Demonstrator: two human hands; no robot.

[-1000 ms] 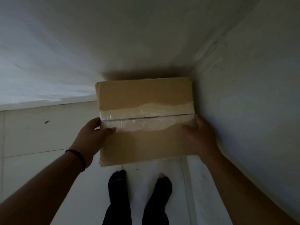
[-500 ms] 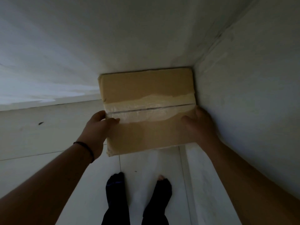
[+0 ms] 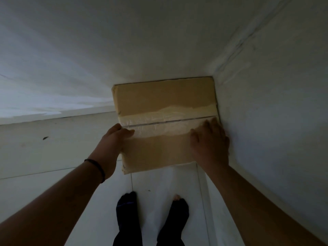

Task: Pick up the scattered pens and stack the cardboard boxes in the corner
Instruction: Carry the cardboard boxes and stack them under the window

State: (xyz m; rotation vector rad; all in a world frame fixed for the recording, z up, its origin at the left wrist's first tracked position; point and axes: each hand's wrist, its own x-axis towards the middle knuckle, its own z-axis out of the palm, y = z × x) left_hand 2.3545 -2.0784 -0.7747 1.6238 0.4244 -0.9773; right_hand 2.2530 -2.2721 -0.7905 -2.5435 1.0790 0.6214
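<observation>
One cardboard box (image 3: 165, 103) sat pushed into the corner, its far edge against the back wall (image 3: 124, 50) and its right edge against the side wall (image 3: 266, 121). The left hand (image 3: 113, 144) gripped its left edge, thumb on the taped top. The right hand (image 3: 211, 144) lay flat on top, fingers spread. Open floor (image 3: 44, 148) stretched leftward; two feet (image 3: 152, 215) stood just behind.

A brown cardboard box (image 3: 159, 100) sits level, pushed into the corner — its far edge against the back wall, its right edge against the side wall. The top flaps are closed, their seam running left to right under a wide strip of clear, wrinkled tape — no pens show.
</observation>
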